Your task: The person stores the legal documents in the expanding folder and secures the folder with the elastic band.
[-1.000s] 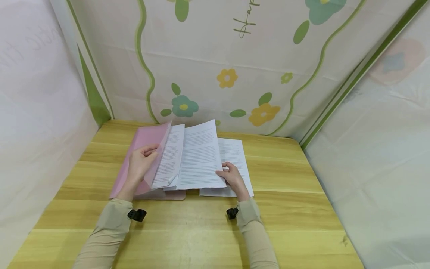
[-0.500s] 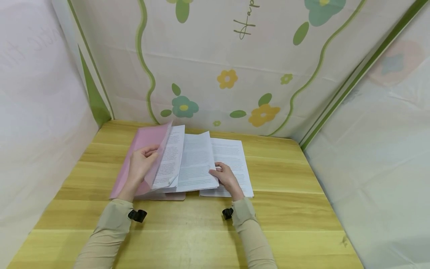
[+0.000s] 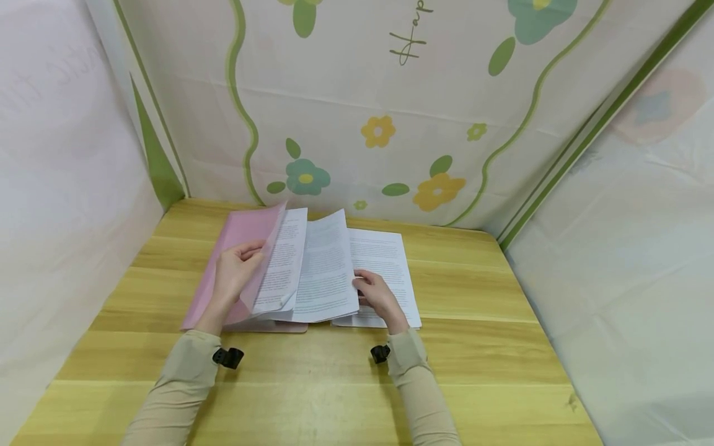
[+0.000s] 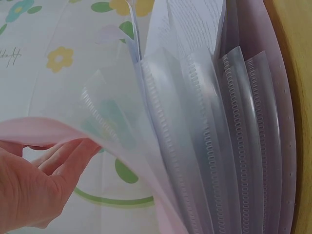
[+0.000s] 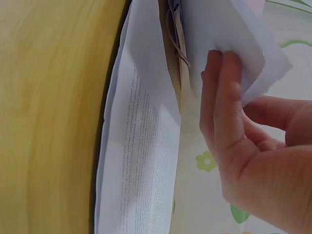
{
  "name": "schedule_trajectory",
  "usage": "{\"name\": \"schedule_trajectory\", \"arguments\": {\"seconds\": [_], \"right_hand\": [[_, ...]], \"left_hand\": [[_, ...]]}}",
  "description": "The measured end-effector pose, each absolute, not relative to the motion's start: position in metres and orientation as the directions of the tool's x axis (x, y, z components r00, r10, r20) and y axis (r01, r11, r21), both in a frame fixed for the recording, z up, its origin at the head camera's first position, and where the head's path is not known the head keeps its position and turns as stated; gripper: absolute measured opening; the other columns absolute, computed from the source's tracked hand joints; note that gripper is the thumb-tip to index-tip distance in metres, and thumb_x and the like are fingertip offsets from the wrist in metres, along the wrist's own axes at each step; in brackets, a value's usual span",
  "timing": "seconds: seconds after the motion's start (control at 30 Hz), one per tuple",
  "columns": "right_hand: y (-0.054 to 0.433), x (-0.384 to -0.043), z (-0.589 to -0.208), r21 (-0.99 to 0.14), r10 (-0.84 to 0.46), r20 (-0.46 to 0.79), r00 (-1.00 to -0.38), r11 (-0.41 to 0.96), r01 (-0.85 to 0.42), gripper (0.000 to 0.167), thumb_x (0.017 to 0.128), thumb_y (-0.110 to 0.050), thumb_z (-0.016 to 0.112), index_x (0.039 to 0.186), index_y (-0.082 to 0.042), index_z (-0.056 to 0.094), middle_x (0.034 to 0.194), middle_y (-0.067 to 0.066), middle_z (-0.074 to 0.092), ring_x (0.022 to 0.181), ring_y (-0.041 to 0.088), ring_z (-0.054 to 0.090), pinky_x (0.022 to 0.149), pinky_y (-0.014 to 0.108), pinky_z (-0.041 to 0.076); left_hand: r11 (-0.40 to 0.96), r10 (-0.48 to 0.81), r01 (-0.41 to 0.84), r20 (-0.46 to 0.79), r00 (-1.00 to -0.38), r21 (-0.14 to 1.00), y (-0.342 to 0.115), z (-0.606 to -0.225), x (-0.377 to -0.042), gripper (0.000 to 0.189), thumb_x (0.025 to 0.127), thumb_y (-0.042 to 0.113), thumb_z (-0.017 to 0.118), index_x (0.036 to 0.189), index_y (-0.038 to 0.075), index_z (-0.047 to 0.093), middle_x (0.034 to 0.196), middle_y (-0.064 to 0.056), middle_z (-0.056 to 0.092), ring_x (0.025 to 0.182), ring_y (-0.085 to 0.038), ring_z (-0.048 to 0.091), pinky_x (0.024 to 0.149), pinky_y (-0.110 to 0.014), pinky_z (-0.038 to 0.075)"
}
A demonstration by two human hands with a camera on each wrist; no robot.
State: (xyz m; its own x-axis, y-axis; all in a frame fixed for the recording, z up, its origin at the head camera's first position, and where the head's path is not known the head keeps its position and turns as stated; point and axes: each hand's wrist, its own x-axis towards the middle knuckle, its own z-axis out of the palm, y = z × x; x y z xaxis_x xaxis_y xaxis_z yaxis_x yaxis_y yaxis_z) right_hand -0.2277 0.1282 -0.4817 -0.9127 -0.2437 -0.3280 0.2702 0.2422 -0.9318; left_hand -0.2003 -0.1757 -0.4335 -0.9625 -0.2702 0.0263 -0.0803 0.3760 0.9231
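A pink folder (image 3: 248,222) lies on the left of the table with its front cover raised. My left hand (image 3: 234,269) pinches that cover by its edge. Clear plastic pockets (image 4: 209,131) with punched strips fan out inside, several of them in the left wrist view. Printed sheets (image 3: 281,260) stand behind the cover. To their right, my right hand (image 3: 380,294) holds more printed papers (image 3: 326,266) by the right edge, fingers on one face and thumb on the other. Their left side is hidden behind the sheets in the folder.
A flat stack of printed pages (image 3: 390,260) lies on the wooden table (image 3: 334,396), partly under the held papers and right hand. A white curtain with flowers (image 3: 334,93) rises behind the table, and similar cloth walls stand at both sides.
Overall, my right hand and its papers have shifted slightly left. In the last half second their top corner has risen a little. My left hand keeps the cover in the same place.
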Motion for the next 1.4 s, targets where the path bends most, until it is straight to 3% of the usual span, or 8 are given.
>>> {"name": "schedule_trajectory", "arguments": {"seconds": [0.27,0.57,1.2,1.4], "right_hand": [[0.125,-0.227,-0.48,-0.937,-0.194,-0.324,-0.926,0.199,0.286,0.045,0.097,-0.011,0.057,0.141,-0.006,0.053,0.127,0.021,0.067,0.081,0.008,0.067,0.068,0.025,0.057],[0.119,-0.227,-0.479,-0.94,-0.232,-0.331,-0.915,0.168,0.297,0.045,0.099,-0.011,0.052,0.144,-0.005,0.05,0.127,0.021,0.066,0.08,0.007,0.068,0.07,0.022,0.056],[0.115,-0.227,-0.479,-0.945,-0.245,-0.322,-0.914,0.143,0.295,0.043,0.097,-0.006,0.056,0.14,-0.003,0.054,0.115,0.017,0.072,0.073,0.006,0.067,0.068,0.022,0.055],[0.104,-0.227,-0.481,-0.941,-0.259,-0.337,-0.905,0.133,0.312,0.045,0.096,-0.006,0.058,0.141,-0.003,0.053,0.123,0.019,0.068,0.076,0.005,0.066,0.069,0.022,0.056]], "left_hand": [[0.379,-0.275,-0.085,0.025,-0.961,0.922,-0.175,-0.433,-0.2,0.037,0.091,0.016,0.059,0.125,0.008,0.069,0.115,-0.016,0.074,0.076,0.021,0.052,0.07,-0.002,0.043],[0.375,-0.277,-0.082,0.027,-0.961,0.924,-0.175,-0.433,-0.2,0.037,0.091,0.016,0.059,0.125,0.007,0.069,0.115,-0.017,0.073,0.076,0.021,0.053,0.069,-0.002,0.043],[0.366,-0.281,-0.079,0.029,-0.959,0.927,-0.175,-0.431,-0.199,0.037,0.09,0.014,0.059,0.125,0.007,0.069,0.114,-0.017,0.073,0.075,0.019,0.054,0.066,-0.005,0.044],[0.363,-0.279,-0.073,0.033,-0.96,0.929,-0.174,-0.43,-0.197,0.038,0.09,0.014,0.058,0.126,0.006,0.068,0.115,-0.018,0.073,0.075,0.019,0.053,0.067,-0.004,0.044]]}}
